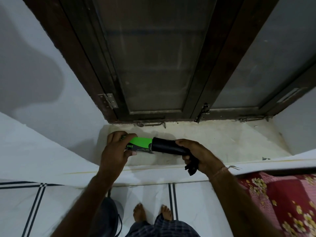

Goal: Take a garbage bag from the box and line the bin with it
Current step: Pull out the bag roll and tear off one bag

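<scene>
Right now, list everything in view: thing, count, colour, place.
Box: one, green and black, held over the sill, open end toward the roll.
Garbage bag roll: one, black, partly out of the box, loose end hanging below the right hand.
Window: two dark brown framed panes, above the sill.
Sill: one, off-white, stained, below the window.
Hinge: one, silver, left of the frame.
Latch hook: one, metal, at the frame's base.
Floral cloth: one, red and pink, lower right.
Dark object: one, on the floor, unclear.
Feet: two, bare, on the floor.
Left hand: grips the box.
Right hand: fingers around the roll.
</scene>
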